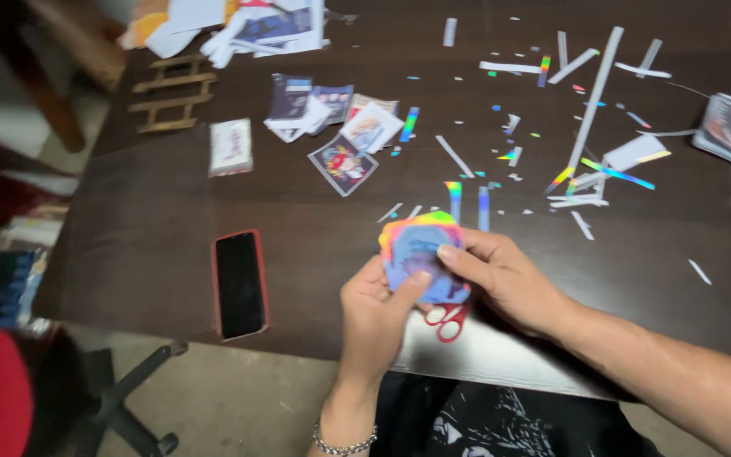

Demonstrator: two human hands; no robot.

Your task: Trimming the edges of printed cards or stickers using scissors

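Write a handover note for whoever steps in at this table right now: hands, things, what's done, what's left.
Left hand: holds the holographic sticker card from below, thumb on its face.
Right hand: pinches the card's right edge.
Red-handled scissors: lying on the dark table under the hands, not in use.
Done: trimmed strips and offcuts lie scattered on the far right.
Left: several printed cards farther back; whether they are cut, I cannot tell.
Phone in red case: face up at the left.
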